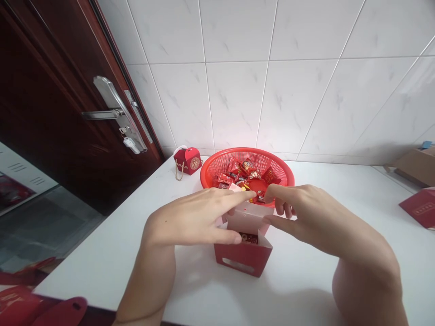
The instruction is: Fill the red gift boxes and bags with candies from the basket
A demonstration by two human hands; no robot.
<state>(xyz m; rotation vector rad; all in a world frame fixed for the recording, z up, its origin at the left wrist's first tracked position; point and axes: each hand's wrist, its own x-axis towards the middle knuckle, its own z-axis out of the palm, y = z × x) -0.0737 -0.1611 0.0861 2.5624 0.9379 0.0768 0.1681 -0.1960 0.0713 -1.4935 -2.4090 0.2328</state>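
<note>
Just beyond open box (pixel 241 253), basket rim (pixel 288 174)

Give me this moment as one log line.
left hand: at open red box; right hand: at box's raised flap; red basket: behind box, holding wrapped packets

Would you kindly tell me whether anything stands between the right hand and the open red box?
Nothing visible does: the right hand has its thumb at the raised flap of the open red box. The red basket stands beyond the box, not between them.
</note>
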